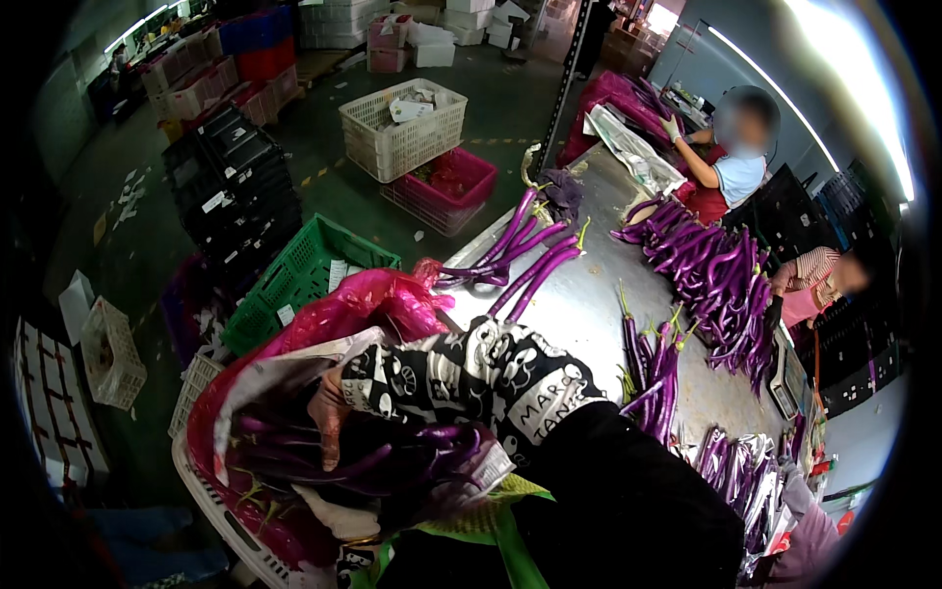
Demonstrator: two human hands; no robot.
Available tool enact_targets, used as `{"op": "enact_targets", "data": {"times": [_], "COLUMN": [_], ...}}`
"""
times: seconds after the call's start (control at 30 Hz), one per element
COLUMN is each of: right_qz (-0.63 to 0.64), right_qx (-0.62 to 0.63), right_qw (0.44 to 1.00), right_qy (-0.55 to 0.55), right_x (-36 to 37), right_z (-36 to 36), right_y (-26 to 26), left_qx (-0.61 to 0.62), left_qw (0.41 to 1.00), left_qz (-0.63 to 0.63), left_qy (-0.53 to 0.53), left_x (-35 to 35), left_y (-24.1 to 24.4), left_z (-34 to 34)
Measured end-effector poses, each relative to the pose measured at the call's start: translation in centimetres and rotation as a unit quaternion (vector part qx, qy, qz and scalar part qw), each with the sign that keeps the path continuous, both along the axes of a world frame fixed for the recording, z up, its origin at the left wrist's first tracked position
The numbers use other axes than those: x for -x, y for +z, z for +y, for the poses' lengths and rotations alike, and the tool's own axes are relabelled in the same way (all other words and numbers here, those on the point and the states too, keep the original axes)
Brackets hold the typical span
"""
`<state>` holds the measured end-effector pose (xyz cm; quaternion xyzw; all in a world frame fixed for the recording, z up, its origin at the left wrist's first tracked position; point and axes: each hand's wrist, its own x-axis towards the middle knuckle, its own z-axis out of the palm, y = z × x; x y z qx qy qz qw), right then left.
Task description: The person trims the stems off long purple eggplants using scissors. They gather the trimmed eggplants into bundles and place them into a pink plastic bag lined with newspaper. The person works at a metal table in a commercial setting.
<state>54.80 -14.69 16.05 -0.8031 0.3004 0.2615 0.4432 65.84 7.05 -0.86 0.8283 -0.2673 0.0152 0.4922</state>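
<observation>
Long purple eggplants (368,467) lie in a white plastic crate (221,526) lined with pink plastic film (346,298) and paper. My right hand (329,420), in a black-and-white patterned sleeve, reaches over the crate with its fingers down on the eggplants; whether it grips one is unclear. At the near side of the crate my left hand (337,513), apparently in a light glove, is partly hidden under the eggplants and film, and its fingers do not show. On the metal table (589,294) beside the crate lie several loose eggplants (526,250).
A large eggplant pile (706,272) covers the table's far side, where two people stand; another person's sleeve (802,523) is at lower right. A green crate (294,272), stacked black crates (228,184) and a white basket (405,132) stand left of the table. A metal post (565,81) rises behind it.
</observation>
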Motion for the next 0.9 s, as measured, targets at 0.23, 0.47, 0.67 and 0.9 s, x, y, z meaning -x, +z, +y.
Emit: {"op": "enact_targets", "data": {"times": [0.23,0.47,0.67,0.9], "right_qz": [-0.041,-0.18,-0.255,-0.25], "right_qx": [-0.045,0.053,0.066,0.121], "right_qw": [0.996,0.982,0.965,0.961], "right_qy": [0.068,-0.011,-0.016,-0.003], "right_x": [-4.4,2.4,7.4,10.0], "right_z": [4.5,10.5,12.1,16.5], "right_y": [1.4,4.6,8.5,13.6], "left_qx": [0.005,0.088,0.273,0.178], "left_qw": [0.973,0.991,0.934,0.937], "left_qz": [-0.114,0.104,-0.036,-0.168], "left_qy": [0.202,0.0,-0.228,-0.25], "left_x": [-0.4,-0.4,3.2,1.3], "left_y": [4.3,6.0,10.8,14.3], "left_z": [1.0,5.4,6.1,8.2]}}
